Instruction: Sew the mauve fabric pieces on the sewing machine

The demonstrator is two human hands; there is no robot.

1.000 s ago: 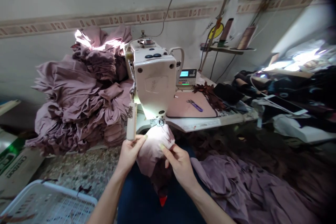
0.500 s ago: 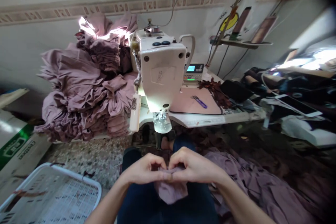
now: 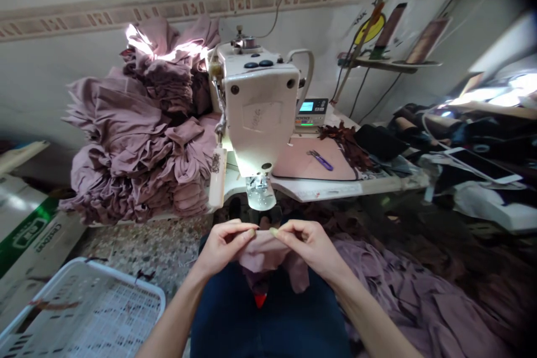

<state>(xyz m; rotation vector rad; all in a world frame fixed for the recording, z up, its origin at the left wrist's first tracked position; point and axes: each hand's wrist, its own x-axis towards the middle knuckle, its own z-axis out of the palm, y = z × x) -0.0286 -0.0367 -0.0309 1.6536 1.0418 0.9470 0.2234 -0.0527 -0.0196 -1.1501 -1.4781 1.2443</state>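
Observation:
Between my two hands a mauve piece of fabric (image 3: 266, 251) hangs over my lap, its top edge stretched. My left hand (image 3: 229, 243) pinches one end of that edge between thumb and fingers. The other end is pinched by my right hand (image 3: 305, 243). A small red piece (image 3: 260, 300) shows below the fabric; I cannot tell what it is. Just beyond my hands stands a white sewing machine (image 3: 262, 112), its lit needle area (image 3: 260, 187) above and apart from the fabric.
Mauve garments (image 3: 113, 123) are piled left of the machine. More mauve cloth (image 3: 411, 291) lies low on the right. A white plastic basket (image 3: 158, 296) stands at lower left. Purple thread snips (image 3: 323, 162) lie on a pink mat (image 3: 293, 159), near a control panel (image 3: 310, 112).
My hands have moved apart and up toward the machine, drawing the fabric's edge out between them. The red piece has come into view below it.

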